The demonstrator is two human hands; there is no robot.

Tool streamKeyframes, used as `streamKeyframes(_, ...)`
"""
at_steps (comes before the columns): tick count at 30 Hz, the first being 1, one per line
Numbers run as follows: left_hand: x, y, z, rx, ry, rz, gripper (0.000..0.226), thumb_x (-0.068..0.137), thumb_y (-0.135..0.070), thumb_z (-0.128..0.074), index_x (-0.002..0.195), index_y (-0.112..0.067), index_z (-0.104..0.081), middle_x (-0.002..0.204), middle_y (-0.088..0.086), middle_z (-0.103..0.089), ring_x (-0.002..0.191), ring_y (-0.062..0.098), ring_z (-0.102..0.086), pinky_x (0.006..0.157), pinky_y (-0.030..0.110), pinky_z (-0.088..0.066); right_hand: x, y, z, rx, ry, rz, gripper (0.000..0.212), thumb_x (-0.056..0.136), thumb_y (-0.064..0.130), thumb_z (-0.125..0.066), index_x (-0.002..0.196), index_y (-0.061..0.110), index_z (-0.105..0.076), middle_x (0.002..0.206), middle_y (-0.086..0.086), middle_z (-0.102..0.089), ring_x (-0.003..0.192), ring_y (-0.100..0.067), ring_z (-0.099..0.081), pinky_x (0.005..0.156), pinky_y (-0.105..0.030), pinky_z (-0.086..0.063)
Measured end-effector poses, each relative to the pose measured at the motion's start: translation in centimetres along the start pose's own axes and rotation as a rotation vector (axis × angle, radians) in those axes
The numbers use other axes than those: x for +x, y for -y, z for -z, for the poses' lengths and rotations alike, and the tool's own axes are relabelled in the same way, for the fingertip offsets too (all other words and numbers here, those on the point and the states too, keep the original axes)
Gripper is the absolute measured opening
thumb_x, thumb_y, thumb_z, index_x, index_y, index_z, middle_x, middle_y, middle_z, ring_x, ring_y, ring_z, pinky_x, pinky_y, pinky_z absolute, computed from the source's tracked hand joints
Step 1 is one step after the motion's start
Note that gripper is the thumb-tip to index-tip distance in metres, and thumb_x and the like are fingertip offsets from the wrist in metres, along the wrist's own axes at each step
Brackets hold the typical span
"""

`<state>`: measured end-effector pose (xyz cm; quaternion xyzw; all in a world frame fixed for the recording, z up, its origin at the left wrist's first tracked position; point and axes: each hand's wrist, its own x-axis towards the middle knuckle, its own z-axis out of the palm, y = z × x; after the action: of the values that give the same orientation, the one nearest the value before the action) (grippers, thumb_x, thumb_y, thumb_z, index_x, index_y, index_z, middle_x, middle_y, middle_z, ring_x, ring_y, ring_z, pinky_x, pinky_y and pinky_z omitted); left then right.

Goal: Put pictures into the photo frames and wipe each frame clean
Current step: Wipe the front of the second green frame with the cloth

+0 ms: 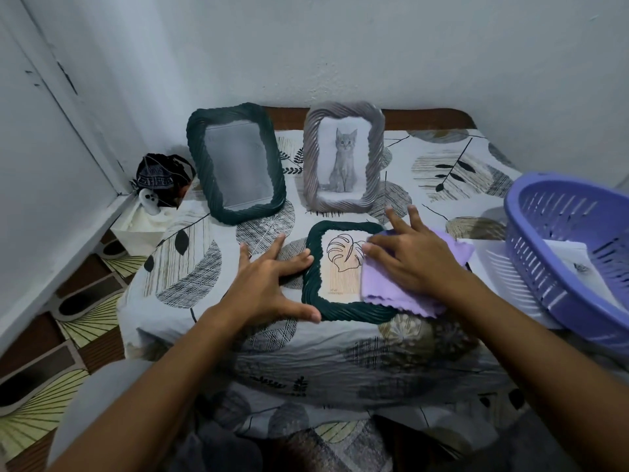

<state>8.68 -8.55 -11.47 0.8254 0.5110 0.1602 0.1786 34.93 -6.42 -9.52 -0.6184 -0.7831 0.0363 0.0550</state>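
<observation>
Right hand: right hand (405,257) lies flat, fingers spread and straight, pressing a lilac scallop-edged cleaning cloth (391,291) onto the right half of the small dark green rope-pattern photo frame (315,267).
Left hand: left hand (269,284) is spread wide, thumb at the near left corner and fingertips on the left rim, bracing without curling round.
Task thing: this frame lies flat in the near middle of the leaf-print bedsheet (190,267), holding a leaf-drawing picture (343,264).
Risk, slide: soft bedding may let the frame skid left if wiping outpushes the brace.
Risk, smear: the cloth is bunched, so part of the glass may be missed.
Risk, knock: a far stroke could tip the upright grey rope-pattern frame with a kitten picture (343,165) just beyond.
Nearby: large dark green frame without a picture (235,165) leans far left; purple slotted plastic basket (571,250) sits right, near the wiping forearm, limiting rightward strokes.
</observation>
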Motion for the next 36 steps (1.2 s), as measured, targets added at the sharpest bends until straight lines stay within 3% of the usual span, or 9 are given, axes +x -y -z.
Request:
streamKeyframes(6, 0.1, 0.3, -0.3, -0.001, -0.003, -0.009, 0.121, 0.036, -0.097, -0.045, 0.142, -0.038, -0.038, 0.135, -0.031, -0.009, 0.142, -0.001, 0.010, 0.111, 0.060, 0.017, 1.3, 0.4, 0.1, 0.022, 0.044, -0.049, 0.064, 0.091, 0.068, -0.017, 0.134, 0.035, -0.051, 0.162, -0.006, -0.003, 0.146, -0.037, 0.010, 0.115, -0.053, -0.012)
streamKeyframes(11, 0.2, 0.3, -0.3, 0.004, -0.002, -0.010, 0.124, 0.034, -0.099, -0.043, 0.142, -0.038, -0.038, 0.136, -0.031, -0.014, 0.144, 0.001, 0.008, 0.111, 0.061, 0.016, 0.5, 1.2, -0.2, 0.097, 0.106, -0.078, 0.071, 0.088, 0.072, -0.016, 0.146, 0.034, -0.034, 0.161, -0.005, 0.007, 0.145, -0.034, 0.016, 0.116, -0.056, 0.001)
streamKeyframes(15, 0.0, 0.0, 0.0, -0.013, -0.001, 0.008, 0.124, 0.033, -0.099, -0.044, 0.141, -0.039, -0.039, 0.136, -0.028, -0.012, 0.143, 0.000, 0.009, 0.112, 0.060, 0.017, -0.6, 1.5, 1.1, 0.219, 0.084, -0.033, 0.075, 0.084, 0.069, -0.045, 0.148, 0.034, -0.031, 0.161, -0.006, -0.003, 0.148, -0.030, -0.001, 0.119, -0.050, -0.010)
streamKeyframes(17, -0.2, -0.1, 0.0, -0.013, 0.006, 0.018, 0.125, 0.033, -0.099, -0.043, 0.142, -0.039, -0.038, 0.136, -0.026, -0.013, 0.142, -0.001, 0.009, 0.112, 0.059, 0.017, -2.2, 1.0, 1.7, 0.242, 0.160, 0.012, 0.082, 0.077, 0.070, -0.055, 0.148, 0.037, -0.031, 0.161, -0.002, -0.004, 0.148, -0.026, -0.002, 0.118, -0.050, -0.013)
streamKeyframes(20, -0.2, -0.2, 0.0, -0.030, 0.018, 0.022, 0.125, 0.032, -0.100, -0.043, 0.142, -0.039, -0.038, 0.137, -0.027, -0.014, 0.142, -0.001, 0.008, 0.111, 0.059, 0.018, -4.8, -0.1, 2.3, 0.244, 0.267, 0.006, 0.092, 0.067, 0.077, -0.056, 0.147, 0.044, -0.027, 0.161, 0.005, -0.002, 0.148, -0.017, -0.001, 0.118, -0.050, -0.014)
streamKeyframes(25, -0.4, -0.6, 0.3, -0.074, 0.000, 0.042, 0.123, 0.032, -0.095, -0.051, 0.141, -0.039, -0.041, 0.134, -0.022, -0.009, 0.136, -0.004, 0.008, 0.112, 0.057, 0.019, -7.2, -0.6, 1.5, 0.133, 0.262, 0.092, 0.084, 0.082, 0.067, -0.054, 0.150, 0.044, -0.012, 0.161, 0.005, 0.004, 0.148, -0.015, 0.003, 0.117, -0.035, -0.009)
streamKeyframes(29, -0.3, -0.8, 0.5, -0.043, 0.016, 0.041, 0.130, 0.028, -0.100, -0.042, 0.141, -0.038, -0.040, 0.133, -0.020, -0.010, 0.136, -0.004, 0.007, 0.112, 0.059, 0.016, -7.6, -1.0, 1.1, 0.087, 0.198, 0.118, 0.066, 0.093, 0.054, -0.048, 0.150, 0.041, -0.017, 0.161, 0.003, -0.006, 0.148, -0.014, -0.005, 0.114, -0.031, -0.019)
streamKeyframes(36, -0.3, -1.0, 0.8, -0.048, 0.057, 0.056, 0.135, 0.024, -0.102, -0.039, 0.142, -0.037, -0.038, 0.144, -0.016, -0.013, 0.132, -0.003, 0.003, 0.112, 0.058, 0.016, -8.0, -1.3, 1.1, -0.023, 0.047, 0.160, 0.051, 0.097, 0.031, -0.049, 0.146, 0.032, -0.035, 0.153, -0.002, -0.037, 0.140, -0.020, -0.034, 0.100, -0.041, -0.045)
